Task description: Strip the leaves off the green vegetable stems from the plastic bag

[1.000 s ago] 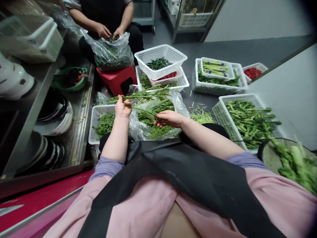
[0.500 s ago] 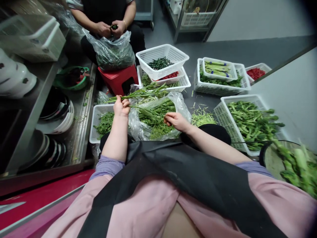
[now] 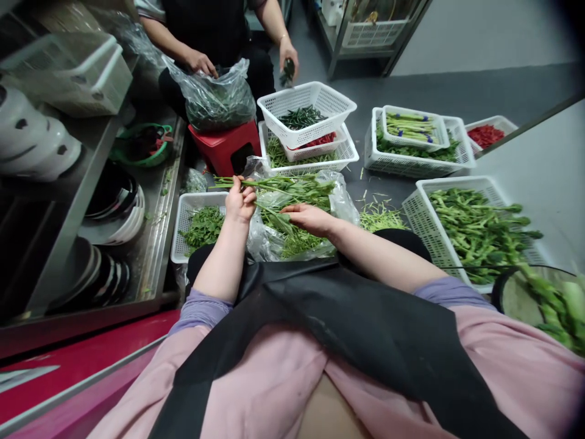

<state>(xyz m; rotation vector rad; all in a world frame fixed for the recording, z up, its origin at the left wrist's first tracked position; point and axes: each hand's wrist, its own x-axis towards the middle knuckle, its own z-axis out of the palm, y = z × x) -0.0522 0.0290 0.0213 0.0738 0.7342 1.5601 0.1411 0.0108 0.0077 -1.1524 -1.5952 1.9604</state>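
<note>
Long green leafy stems lie across my left hand, whose fingers are closed round their stalks. My right hand touches the leaves of a lower stem with its fingertips; its fingers look pressed together around the leaf. Under both hands a clear plastic bag lies open, with thin greens heaped in it. Left of the bag, a white basket holds leafy greens. A pile of pale trimmed pieces is on the floor to the right.
Opposite, a person's hand holds something dark green above a white basket of green peppers. Their bag rests on a red stool. White baskets of vegetables stand right; a metal shelf with bowls stands left.
My right hand has moved left and met the leaves of a stem. The other person's hand has moved from above their bag to over the pepper basket.
</note>
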